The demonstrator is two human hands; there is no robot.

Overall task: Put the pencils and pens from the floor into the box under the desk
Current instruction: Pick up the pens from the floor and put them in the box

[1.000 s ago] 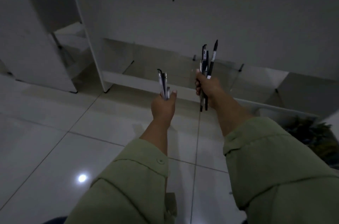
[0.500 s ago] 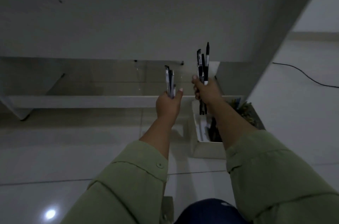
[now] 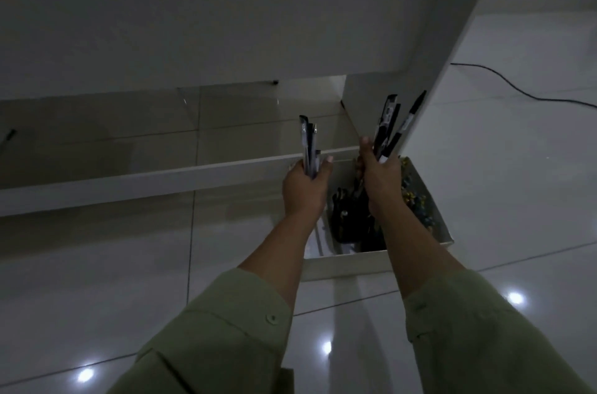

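White desk panels [image 3: 226, 22] and a low crossbar fill the left side, with glossy floor tiles [image 3: 97, 264] beneath. Next comes the left hand [image 3: 305, 187], clamped on a small bunch of pens [image 3: 309, 148] held upright. Beside it the right hand [image 3: 379, 177] grips a second, darker bunch [image 3: 389, 125] above the white box [image 3: 342, 264], which already holds dark items. Gathering looks done; dropping both bunches in remains

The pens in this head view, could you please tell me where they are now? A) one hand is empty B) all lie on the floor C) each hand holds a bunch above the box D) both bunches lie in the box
C: the left hand and the right hand each grip a bunch of pens upright over the white box.
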